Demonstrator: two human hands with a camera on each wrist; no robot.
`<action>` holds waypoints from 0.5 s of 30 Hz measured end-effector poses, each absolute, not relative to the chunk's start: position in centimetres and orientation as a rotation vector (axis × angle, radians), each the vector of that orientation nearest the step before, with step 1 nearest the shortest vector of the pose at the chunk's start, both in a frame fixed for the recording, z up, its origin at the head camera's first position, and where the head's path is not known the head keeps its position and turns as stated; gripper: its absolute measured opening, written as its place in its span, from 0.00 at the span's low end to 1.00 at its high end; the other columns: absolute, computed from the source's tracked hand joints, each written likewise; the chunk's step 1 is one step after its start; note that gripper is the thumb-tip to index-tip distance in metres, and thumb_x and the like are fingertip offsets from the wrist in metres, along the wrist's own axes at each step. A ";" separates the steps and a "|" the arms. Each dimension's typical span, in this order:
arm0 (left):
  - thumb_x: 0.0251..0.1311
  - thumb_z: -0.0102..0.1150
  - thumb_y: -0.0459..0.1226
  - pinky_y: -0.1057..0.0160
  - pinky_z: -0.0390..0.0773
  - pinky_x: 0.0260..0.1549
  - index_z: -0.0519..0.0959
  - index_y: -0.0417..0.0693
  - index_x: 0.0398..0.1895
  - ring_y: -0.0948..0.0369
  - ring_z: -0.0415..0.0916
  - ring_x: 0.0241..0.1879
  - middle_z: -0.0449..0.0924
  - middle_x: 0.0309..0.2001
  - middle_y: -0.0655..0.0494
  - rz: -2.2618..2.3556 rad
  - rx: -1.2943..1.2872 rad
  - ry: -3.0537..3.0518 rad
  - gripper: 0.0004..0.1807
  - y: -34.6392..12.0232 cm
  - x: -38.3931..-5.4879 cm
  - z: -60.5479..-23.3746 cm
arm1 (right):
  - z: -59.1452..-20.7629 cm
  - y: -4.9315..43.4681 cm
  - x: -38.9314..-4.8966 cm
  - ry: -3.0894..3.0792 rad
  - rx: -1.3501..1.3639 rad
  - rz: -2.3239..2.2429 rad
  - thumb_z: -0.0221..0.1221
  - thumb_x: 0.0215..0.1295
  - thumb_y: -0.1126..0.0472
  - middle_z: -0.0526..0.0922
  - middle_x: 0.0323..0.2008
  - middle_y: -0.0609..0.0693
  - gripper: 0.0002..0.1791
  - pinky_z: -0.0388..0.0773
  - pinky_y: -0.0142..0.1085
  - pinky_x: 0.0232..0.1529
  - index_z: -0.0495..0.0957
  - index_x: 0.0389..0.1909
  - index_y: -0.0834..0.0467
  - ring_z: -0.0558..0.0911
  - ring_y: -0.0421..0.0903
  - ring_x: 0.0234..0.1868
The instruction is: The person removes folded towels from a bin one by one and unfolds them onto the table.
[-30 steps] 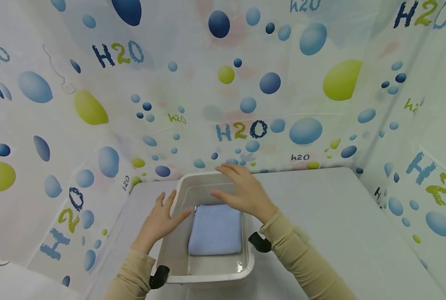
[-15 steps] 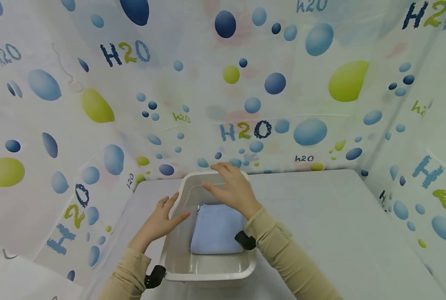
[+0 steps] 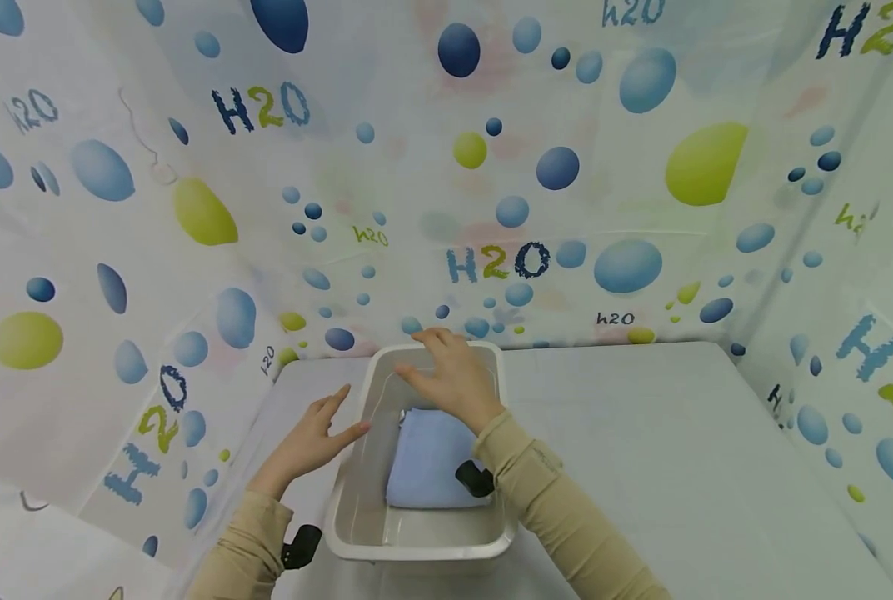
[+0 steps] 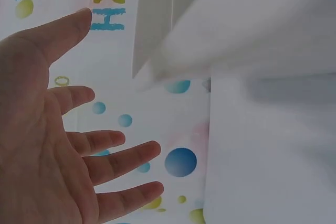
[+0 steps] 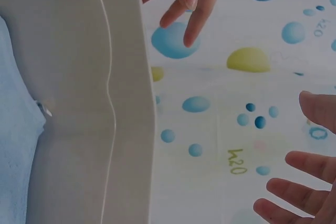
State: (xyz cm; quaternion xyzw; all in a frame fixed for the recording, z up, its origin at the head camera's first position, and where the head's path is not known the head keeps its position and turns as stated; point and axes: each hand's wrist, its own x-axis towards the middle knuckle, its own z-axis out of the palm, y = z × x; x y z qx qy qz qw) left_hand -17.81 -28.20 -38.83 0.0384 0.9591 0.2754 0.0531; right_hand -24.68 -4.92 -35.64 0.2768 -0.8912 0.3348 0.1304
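A light grey plastic bin [image 3: 416, 552] stands on the white table. Inside it a folded light blue cloth [image 3: 426, 467] lies flat on the bottom. A small shiny bit [image 5: 46, 109] shows at the cloth's corner in the right wrist view; its kind is unclear. My left hand [image 3: 307, 442] hovers beside the bin's left wall, fingers spread, holding nothing. Over the far part of the bin is my right hand [image 3: 454, 379], its fingers extended and apart from the cloth. The right forearm and its black wrist camera [image 3: 475, 478] cover part of the cloth's right side.
The white tabletop [image 3: 619, 442] extends to the right of the bin. Behind and at the sides hang white sheets [image 3: 394, 167] printed with bubbles and "H2O" lettering. A dark curved hook-like mark [image 3: 32, 503] is at the lower left.
Both hands have drifted left in the head view; the right now reaches farther across the bin, and the left has moved outward past its left wall. The cloth stays in the bin.
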 end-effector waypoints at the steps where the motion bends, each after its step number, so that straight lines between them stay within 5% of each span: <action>1: 0.61 0.50 0.56 0.39 0.68 0.54 0.48 0.42 0.73 0.33 0.64 0.59 0.50 0.67 0.28 0.840 0.129 2.913 0.44 -28.4 -17.9 -38.9 | -35.7 -5.0 -24.8 -2.599 0.800 0.967 0.53 0.61 0.38 0.74 0.59 0.55 0.32 0.74 0.48 0.55 0.71 0.59 0.55 0.74 0.55 0.59; 6: 0.62 0.51 0.53 0.40 0.70 0.54 0.46 0.45 0.73 0.33 0.66 0.58 0.49 0.68 0.29 0.911 0.226 2.834 0.44 -29.4 -18.1 -39.9 | -36.3 -5.4 -25.1 -2.626 0.800 0.987 0.54 0.62 0.40 0.73 0.60 0.56 0.33 0.72 0.48 0.58 0.69 0.61 0.57 0.73 0.56 0.59; 15: 0.62 0.52 0.50 0.41 0.71 0.53 0.45 0.64 0.73 0.35 0.61 0.62 0.45 0.72 0.40 1.173 0.238 2.654 0.40 -29.9 -18.5 -42.2 | -37.5 -6.1 -25.6 -2.675 0.815 1.059 0.55 0.61 0.42 0.71 0.61 0.56 0.33 0.72 0.50 0.58 0.67 0.63 0.55 0.72 0.56 0.61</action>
